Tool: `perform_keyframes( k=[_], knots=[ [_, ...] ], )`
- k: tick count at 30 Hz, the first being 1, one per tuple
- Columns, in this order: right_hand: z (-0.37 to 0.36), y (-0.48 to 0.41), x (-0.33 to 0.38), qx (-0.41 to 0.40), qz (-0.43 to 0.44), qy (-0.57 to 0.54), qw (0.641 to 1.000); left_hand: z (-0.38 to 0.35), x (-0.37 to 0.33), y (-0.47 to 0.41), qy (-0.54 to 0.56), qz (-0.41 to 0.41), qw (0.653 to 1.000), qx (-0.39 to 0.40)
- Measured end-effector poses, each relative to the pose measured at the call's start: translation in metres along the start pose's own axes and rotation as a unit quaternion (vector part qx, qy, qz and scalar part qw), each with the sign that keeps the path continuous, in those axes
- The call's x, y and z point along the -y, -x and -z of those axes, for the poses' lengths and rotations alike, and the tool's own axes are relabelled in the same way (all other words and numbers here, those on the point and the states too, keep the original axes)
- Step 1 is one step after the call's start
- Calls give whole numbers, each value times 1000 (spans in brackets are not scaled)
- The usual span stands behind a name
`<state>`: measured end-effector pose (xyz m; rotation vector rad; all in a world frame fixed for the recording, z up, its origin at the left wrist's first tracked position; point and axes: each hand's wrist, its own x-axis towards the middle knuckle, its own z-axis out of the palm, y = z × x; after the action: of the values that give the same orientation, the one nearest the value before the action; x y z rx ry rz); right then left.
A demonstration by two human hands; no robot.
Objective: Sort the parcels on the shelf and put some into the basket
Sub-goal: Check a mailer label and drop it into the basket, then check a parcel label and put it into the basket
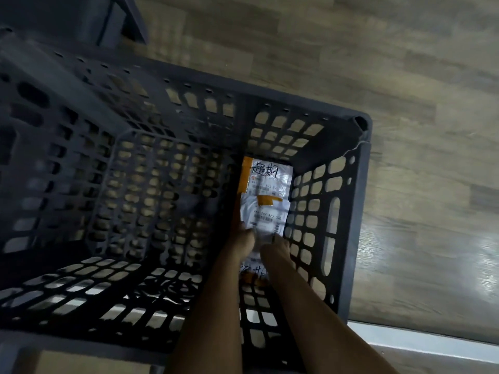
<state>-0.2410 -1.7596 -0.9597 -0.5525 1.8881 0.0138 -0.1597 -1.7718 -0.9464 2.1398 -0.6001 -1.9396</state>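
- Parcels (pixel 266 195), white bags with orange tape and printed labels, lay on the bottom of the basket (pixel 270 89), hard against its right wall.
- We saw the dark slotted basket standing on a wood-look floor (pixel 351 63), with a pale ledge (pixel 418 338) at the near right.
- Their long axis ran away from us, and the end with black handwriting pointed at the far right corner.
- More handwriting showed between our wrists, so the bags overlapped there.
- Both our bare forearms reached straight down into the basket, side by side and nearly parallel.
- Our left hand (pixel 243 238) met the near left edge of the top bag, and our right hand (pixel 278 248) its near right edge.
- Blur hid the fingers, so we cannot tell whether either hand pinched or only pressed.
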Motion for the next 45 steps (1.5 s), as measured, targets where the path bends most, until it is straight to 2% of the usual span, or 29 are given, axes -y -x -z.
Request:
perform_keyframes(
  k=[4,7,11,15,20,25,29,34,39,42,45],
  knots=[
    [10,10,12,39,19,26,999,1,-2,5,-7,23,1000,-11],
    [21,32,30,29,6,84,996,6,-15,20,-35,28,999,-20],
    [32,79,51,44,25,117,992,26,-47,68,-75,0,997,-31],
    [47,147,83,33,72,226,971,55,-77,136,-138,-7,989,-44],
    [73,253,132,59,124,377,916,110,-120,239,-232,13,969,-83],
    [100,375,188,42,205,416,885,178,-166,356,-271,-10,951,-148],
    [114,488,217,40,263,469,842,226,-188,469,-295,-31,928,-227],
    [112,619,238,34,329,505,797,281,-196,609,-249,-34,922,-295],
    [82,732,252,29,455,484,747,336,-174,723,-175,-41,915,-362],
    [53,797,260,49,519,490,699,371,-143,780,-127,-23,900,-417],
    [21,852,251,81,580,477,655,398,-103,827,-54,-21,865,-498]
  ],
)
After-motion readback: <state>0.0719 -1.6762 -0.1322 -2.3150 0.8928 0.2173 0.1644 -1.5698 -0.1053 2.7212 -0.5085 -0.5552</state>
